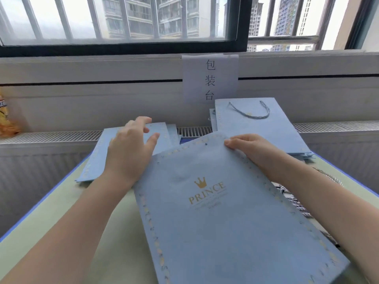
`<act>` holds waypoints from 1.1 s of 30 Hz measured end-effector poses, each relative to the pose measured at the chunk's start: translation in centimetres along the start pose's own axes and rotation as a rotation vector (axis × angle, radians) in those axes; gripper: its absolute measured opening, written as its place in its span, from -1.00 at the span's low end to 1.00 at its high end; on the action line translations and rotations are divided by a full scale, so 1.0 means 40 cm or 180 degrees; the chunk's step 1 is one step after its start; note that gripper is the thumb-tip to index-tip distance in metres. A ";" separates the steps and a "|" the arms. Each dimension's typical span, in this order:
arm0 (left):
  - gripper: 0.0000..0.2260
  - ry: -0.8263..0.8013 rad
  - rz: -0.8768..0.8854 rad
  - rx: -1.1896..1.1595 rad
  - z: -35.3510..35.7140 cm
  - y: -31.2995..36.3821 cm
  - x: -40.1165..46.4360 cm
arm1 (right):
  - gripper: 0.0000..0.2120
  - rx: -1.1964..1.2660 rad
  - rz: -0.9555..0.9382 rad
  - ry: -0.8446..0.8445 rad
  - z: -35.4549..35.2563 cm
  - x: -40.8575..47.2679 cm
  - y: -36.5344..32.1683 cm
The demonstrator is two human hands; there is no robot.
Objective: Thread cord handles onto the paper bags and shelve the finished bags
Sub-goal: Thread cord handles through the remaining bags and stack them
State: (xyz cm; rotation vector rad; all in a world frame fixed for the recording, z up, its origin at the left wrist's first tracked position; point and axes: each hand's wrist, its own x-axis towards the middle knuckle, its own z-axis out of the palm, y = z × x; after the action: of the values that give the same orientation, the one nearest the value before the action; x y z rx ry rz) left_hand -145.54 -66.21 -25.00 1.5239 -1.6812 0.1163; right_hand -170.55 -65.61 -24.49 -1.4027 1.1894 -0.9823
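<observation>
A flat light-blue paper bag [215, 214] with a gold crown and "PRINCE" print lies tilted across the table in front of me, with no cord in its top holes. My right hand [252, 148] pinches its top right edge. My left hand [131, 150] hovers with spread, relaxed fingers over the bag's top left corner and a stack of flat blue bags [96, 162] behind it. A pile of finished bags [266, 130] with a twisted blue cord handle [252, 113] lies at the back right. Loose cords [291, 199] lie under my right forearm.
The pale green table [67, 212] has a blue edge. Behind it runs a white radiator grille [51, 136] below a window sill. A paper sign [210, 78] hangs on the wall. An orange packet [6, 119] stands at far left.
</observation>
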 end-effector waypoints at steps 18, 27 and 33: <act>-0.88 -0.1630 0.0062 -0.0382 0.083 0.063 -0.063 | -0.80 -0.1216 -0.1753 0.0328 0.054 0.005 0.005; -0.77 -0.1726 -0.0145 -0.0214 0.090 0.056 -0.058 | -0.69 -0.2423 -0.1377 -0.0459 0.104 -0.002 0.058; -0.82 -0.2204 -0.0190 -0.0325 0.084 0.060 -0.058 | -0.88 -0.2984 -0.1409 -0.0274 0.106 -0.004 0.065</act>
State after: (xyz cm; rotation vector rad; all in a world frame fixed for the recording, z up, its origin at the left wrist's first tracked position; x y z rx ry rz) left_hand -149.52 -65.73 -27.54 1.6369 -2.1178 -0.5832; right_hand -166.89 -64.68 -27.72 -2.4986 1.3689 -0.6318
